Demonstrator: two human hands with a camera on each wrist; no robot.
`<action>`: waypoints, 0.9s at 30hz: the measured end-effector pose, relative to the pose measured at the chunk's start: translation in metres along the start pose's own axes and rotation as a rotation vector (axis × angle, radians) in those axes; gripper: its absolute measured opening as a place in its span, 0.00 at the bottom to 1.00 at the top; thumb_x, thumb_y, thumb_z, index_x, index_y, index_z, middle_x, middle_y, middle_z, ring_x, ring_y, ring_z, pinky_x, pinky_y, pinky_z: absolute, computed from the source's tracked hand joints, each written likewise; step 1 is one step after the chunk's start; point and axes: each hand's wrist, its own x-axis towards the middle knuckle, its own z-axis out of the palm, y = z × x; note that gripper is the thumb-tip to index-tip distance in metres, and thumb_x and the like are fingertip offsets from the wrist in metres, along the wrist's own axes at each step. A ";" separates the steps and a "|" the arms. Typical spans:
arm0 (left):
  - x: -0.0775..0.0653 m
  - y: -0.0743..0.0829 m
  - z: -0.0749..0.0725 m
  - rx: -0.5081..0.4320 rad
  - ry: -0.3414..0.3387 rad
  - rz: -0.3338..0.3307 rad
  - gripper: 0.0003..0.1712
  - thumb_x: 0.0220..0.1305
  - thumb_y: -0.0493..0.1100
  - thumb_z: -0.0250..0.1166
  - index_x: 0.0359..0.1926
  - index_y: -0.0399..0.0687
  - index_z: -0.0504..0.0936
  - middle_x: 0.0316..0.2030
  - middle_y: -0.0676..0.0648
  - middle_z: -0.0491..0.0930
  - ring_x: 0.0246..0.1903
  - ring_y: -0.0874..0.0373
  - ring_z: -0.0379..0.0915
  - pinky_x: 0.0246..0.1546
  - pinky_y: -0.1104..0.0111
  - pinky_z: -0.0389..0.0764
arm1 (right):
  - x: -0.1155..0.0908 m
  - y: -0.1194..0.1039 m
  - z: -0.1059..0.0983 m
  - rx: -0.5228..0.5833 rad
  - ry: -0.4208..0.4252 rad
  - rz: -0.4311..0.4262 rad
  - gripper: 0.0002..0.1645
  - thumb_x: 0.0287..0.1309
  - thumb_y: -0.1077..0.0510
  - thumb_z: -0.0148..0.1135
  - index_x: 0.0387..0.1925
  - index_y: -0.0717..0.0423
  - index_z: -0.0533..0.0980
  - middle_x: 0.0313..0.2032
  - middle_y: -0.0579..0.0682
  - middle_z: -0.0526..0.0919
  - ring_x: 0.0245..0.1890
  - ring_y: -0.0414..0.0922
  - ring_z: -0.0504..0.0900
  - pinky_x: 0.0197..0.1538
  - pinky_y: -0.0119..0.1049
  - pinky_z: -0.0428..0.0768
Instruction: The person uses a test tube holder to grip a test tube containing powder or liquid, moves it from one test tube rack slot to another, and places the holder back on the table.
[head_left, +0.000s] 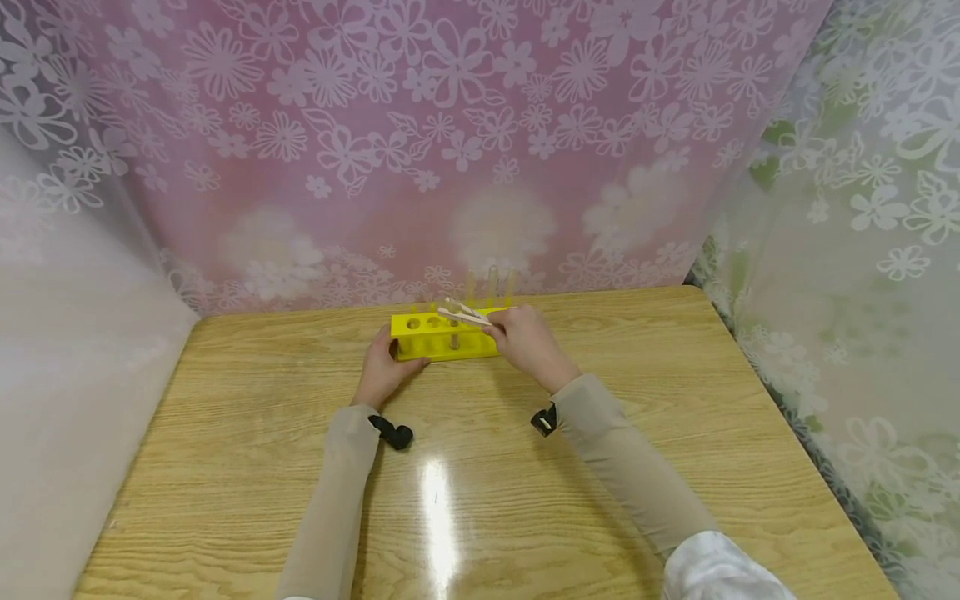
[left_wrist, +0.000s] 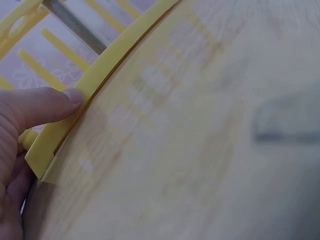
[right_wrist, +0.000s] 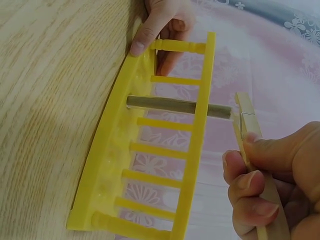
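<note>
A yellow test tube rack (head_left: pixel 405 327) stands near the table's back edge. My left hand (head_left: pixel 381 367) grips its left end, the thumb (left_wrist: pixel 72 96) on the front edge of the base and the other fingers round the end. One test tube (right_wrist: pixel 165 104) stands in a hole of the rack, its upper end rising above the top plate. In my right hand (head_left: pixel 528 337) is a wooden test tube holder (right_wrist: pixel 245 117) with a wire spring, gripped by its handle. The holder's tip is right at the tube's mouth, above the rack.
Several upright pegs (head_left: pixel 510 287) rise along the rack's back. The wooden table (head_left: pixel 480 467) runs toward me, shiny with a light reflection. A pink flowered curtain (head_left: pixel 420 167) hangs close behind the rack. Each wrist wears a black strap (head_left: pixel 393 432).
</note>
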 end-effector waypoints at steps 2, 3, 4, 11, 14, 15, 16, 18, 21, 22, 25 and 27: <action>0.001 -0.001 0.000 0.000 -0.002 0.000 0.39 0.51 0.37 0.78 0.64 0.49 0.72 0.60 0.46 0.71 0.58 0.49 0.71 0.62 0.56 0.73 | 0.000 0.000 0.001 0.003 0.000 -0.002 0.17 0.70 0.58 0.59 0.22 0.54 0.74 0.14 0.46 0.66 0.14 0.40 0.59 0.22 0.32 0.60; 0.001 -0.001 0.000 0.001 -0.001 0.000 0.39 0.51 0.37 0.78 0.64 0.49 0.72 0.60 0.46 0.71 0.59 0.49 0.71 0.62 0.56 0.72 | 0.000 0.000 0.001 0.006 0.000 -0.002 0.17 0.70 0.58 0.59 0.21 0.54 0.74 0.14 0.46 0.65 0.14 0.40 0.59 0.22 0.32 0.60; 0.001 -0.001 0.000 0.004 0.000 0.001 0.40 0.51 0.37 0.78 0.65 0.49 0.72 0.60 0.46 0.71 0.59 0.50 0.71 0.62 0.56 0.72 | 0.000 0.000 0.002 0.008 0.002 -0.002 0.18 0.70 0.58 0.59 0.21 0.54 0.73 0.14 0.46 0.65 0.14 0.40 0.58 0.22 0.32 0.60; 0.002 -0.003 0.000 0.003 0.006 0.004 0.40 0.51 0.37 0.79 0.64 0.48 0.72 0.60 0.46 0.72 0.59 0.49 0.71 0.62 0.55 0.72 | -0.001 0.001 0.003 0.009 0.003 -0.012 0.18 0.70 0.58 0.59 0.21 0.55 0.73 0.14 0.46 0.65 0.14 0.40 0.58 0.21 0.32 0.60; 0.002 -0.004 0.000 0.001 0.005 0.006 0.40 0.50 0.36 0.79 0.65 0.48 0.72 0.61 0.46 0.71 0.59 0.49 0.71 0.62 0.55 0.72 | -0.001 0.002 0.004 0.003 -0.004 -0.015 0.17 0.70 0.58 0.59 0.22 0.55 0.74 0.14 0.46 0.66 0.14 0.40 0.59 0.20 0.31 0.60; 0.002 -0.004 0.000 0.001 0.004 0.006 0.40 0.51 0.36 0.79 0.65 0.48 0.72 0.61 0.46 0.71 0.59 0.49 0.71 0.62 0.55 0.72 | -0.001 0.002 0.004 0.002 -0.005 -0.017 0.17 0.70 0.58 0.59 0.22 0.55 0.74 0.14 0.47 0.67 0.14 0.40 0.59 0.20 0.31 0.61; 0.002 -0.004 0.000 0.002 0.004 0.007 0.41 0.51 0.36 0.79 0.65 0.48 0.71 0.61 0.46 0.71 0.59 0.49 0.71 0.62 0.55 0.72 | -0.001 0.002 0.005 0.003 -0.004 -0.019 0.17 0.70 0.58 0.59 0.22 0.55 0.74 0.14 0.47 0.67 0.14 0.40 0.59 0.20 0.31 0.61; 0.002 -0.004 0.000 0.005 0.006 0.007 0.41 0.51 0.37 0.79 0.65 0.49 0.72 0.61 0.46 0.71 0.59 0.49 0.70 0.62 0.55 0.72 | 0.000 0.003 0.006 -0.001 -0.002 -0.024 0.17 0.70 0.59 0.59 0.22 0.54 0.74 0.15 0.46 0.67 0.14 0.40 0.60 0.21 0.31 0.61; 0.002 -0.004 0.000 0.006 0.006 0.009 0.41 0.50 0.37 0.79 0.65 0.48 0.72 0.61 0.46 0.71 0.59 0.49 0.70 0.63 0.55 0.72 | 0.000 0.004 0.007 -0.007 0.002 -0.030 0.18 0.69 0.58 0.60 0.21 0.53 0.72 0.14 0.46 0.67 0.14 0.40 0.60 0.21 0.31 0.61; 0.002 -0.004 0.000 0.004 0.006 0.009 0.41 0.50 0.37 0.79 0.65 0.48 0.72 0.61 0.45 0.71 0.60 0.49 0.70 0.63 0.55 0.72 | 0.000 0.004 0.007 -0.011 0.002 -0.032 0.18 0.69 0.58 0.60 0.20 0.53 0.72 0.14 0.46 0.66 0.14 0.40 0.59 0.21 0.31 0.61; 0.002 -0.004 0.000 -0.005 0.003 0.009 0.41 0.51 0.36 0.79 0.65 0.48 0.71 0.61 0.45 0.71 0.60 0.48 0.70 0.63 0.55 0.71 | 0.000 0.005 0.007 -0.016 0.000 -0.034 0.19 0.69 0.58 0.61 0.20 0.53 0.71 0.14 0.46 0.64 0.14 0.40 0.58 0.22 0.32 0.60; 0.002 -0.005 0.000 -0.007 0.002 0.009 0.41 0.51 0.36 0.79 0.65 0.48 0.71 0.61 0.45 0.71 0.60 0.48 0.70 0.63 0.55 0.71 | 0.000 0.005 0.007 -0.015 -0.004 -0.031 0.19 0.69 0.58 0.60 0.19 0.53 0.71 0.13 0.46 0.63 0.14 0.40 0.58 0.21 0.31 0.60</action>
